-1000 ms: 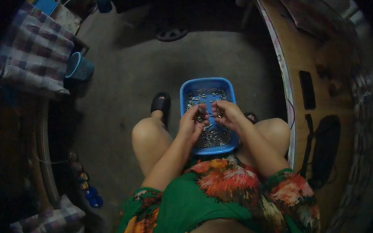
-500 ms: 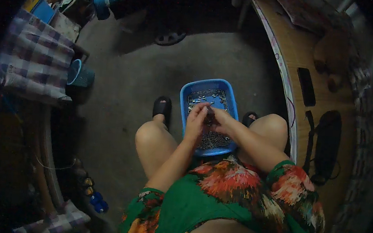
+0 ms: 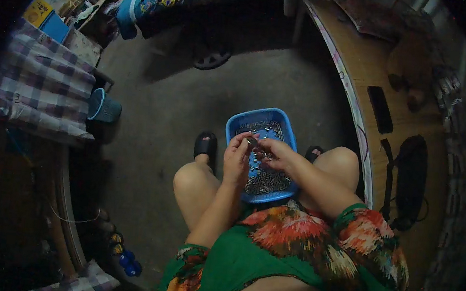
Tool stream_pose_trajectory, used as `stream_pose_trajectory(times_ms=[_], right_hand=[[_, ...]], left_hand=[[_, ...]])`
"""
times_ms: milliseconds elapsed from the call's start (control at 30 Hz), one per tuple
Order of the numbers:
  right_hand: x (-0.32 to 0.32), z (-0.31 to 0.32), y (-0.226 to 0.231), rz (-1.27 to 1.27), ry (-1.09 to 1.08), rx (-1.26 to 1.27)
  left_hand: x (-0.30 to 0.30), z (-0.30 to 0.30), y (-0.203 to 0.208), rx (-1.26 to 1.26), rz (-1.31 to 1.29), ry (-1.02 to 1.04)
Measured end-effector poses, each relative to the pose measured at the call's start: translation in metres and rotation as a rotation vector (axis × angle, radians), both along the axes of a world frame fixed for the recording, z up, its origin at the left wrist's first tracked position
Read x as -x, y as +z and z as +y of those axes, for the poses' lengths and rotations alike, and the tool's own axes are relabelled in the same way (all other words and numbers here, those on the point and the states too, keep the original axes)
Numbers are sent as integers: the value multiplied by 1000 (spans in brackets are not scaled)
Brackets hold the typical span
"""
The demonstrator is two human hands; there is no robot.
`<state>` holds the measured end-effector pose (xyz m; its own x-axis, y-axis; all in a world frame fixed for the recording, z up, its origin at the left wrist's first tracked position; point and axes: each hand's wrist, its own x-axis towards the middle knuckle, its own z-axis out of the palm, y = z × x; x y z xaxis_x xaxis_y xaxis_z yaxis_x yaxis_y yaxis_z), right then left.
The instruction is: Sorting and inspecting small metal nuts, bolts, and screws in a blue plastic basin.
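Note:
A blue plastic basket sits between my knees, with many small shiny metal cylinders spread over its bottom. Above it my left hand is closed, pinching a small dark, rounded piece whose exact kind I cannot make out. My right hand is just beside it, fingers curled inward and thumb close to that piece. Small metallic glints show at the right fingers, which look closed on a few of the metal cylinders. Part of the basket's contents is hidden by my hands.
At right stands a wooden bench-like surface with a black phone and a black bag. A teal bucket and a checked cloth are at left. A fan base stands ahead on the floor.
My hands have drawn slightly apart, and the dark rounded piece now shows in my left fingers. More of the basket's middle is visible. The whole view has shifted, with things appearing lower.

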<state>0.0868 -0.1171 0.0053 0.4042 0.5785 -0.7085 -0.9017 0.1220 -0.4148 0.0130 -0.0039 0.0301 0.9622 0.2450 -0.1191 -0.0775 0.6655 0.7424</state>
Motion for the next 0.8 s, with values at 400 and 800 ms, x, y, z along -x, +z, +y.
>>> stream_pose_trajectory(times_ms=[400, 800], right_hand=[[-7, -15, 24, -129, 76, 15], [-8, -23, 26, -196, 119, -102]], left_hand=[[4, 6, -24, 344, 227, -4], [6, 3, -28, 200, 213, -31]])
